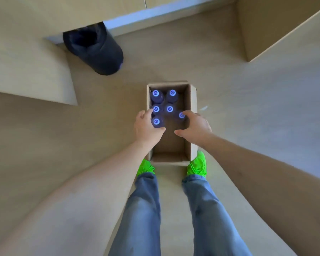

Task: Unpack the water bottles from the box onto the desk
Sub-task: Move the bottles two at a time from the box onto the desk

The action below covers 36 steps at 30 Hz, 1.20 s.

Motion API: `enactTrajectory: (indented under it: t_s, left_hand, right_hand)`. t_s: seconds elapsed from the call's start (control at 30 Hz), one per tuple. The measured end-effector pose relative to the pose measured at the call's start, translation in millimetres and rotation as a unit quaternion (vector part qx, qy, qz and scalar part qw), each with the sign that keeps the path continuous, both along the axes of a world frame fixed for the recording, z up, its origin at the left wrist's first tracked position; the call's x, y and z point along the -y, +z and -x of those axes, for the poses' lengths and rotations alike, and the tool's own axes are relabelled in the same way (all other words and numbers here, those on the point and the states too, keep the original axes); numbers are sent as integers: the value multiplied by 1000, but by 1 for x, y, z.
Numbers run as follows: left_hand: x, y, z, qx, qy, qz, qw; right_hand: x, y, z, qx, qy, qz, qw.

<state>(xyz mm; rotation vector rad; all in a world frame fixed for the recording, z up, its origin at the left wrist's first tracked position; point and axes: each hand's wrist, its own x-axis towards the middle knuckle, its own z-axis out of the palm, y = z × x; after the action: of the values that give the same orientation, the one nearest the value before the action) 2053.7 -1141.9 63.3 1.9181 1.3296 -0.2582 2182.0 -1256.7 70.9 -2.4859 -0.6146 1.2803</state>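
1. Head view, looking straight down: left hand [146,126] reaches into the open cardboard box [192,145] at its left wall, thumb and fingers curled round the near-left bottle [156,121], just below the cap.
2. Right hand [196,126] is over the box's right side, fingers curled round the bottle by the right wall [181,115]; only the cap and a bit of shoulder show past the fingers. Thumb points left across the bare box floor.
3. Four more bottles [163,101] stand upright in the far half of the box, two rows of two, white-blue caps up, dark bodies, packed close together.
4. Near half of the box shows bare cardboard floor.
5. Box sits on the tan floor [248,108] between the person's feet; bright green shoes [197,166] touch or sit just beside its near corners. Blue jeans [142,209] fill the near centre.
6. Far left: a dark bin [94,50], partly tucked under a pale desk edge [155,17].
7. Tan desk surfaces show at left [26,71] and far right [284,24], well apart from the box.
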Motion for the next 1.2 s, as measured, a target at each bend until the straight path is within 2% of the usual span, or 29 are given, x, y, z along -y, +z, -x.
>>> enactTrajectory:
  t_s: [0.2,0.33,0.47,0.6,0.67,0.8,0.9,1.0,1.2]
  left_hand:
    - [18,-105,6,3,46,28,999]
    - [29,-177,10,-25,8,6,1000]
    - [23,-232,2,-51,-34,-40,997]
    - [11,-259,-3,-80,-126,-107,983]
    - [6,-263,-6,-118,-169,-141,968]
    - [5,-267,-18,-223,-249,-178,926]
    - [5,-272,-27,-265,-289,-188,901]
    - [6,-277,-22,-219,-264,-192,920]
    - [22,-304,-1,-22,-113,-129,985]
  right_hand:
    - [-6,-95,-1,20,56,26,998]
    - [-8,-155,-5,59,138,50,987]
    - [-10,-203,-8,92,167,57,980]
    - [-18,-237,-10,171,224,32,959]
    - [-25,-251,-12,203,258,52,943]
    - [-36,-273,-17,222,324,112,913]
    - [-41,-282,-19,227,330,95,911]
    - [-38,-288,-14,242,314,68,916]
    - [-19,-300,1,206,270,1,941]
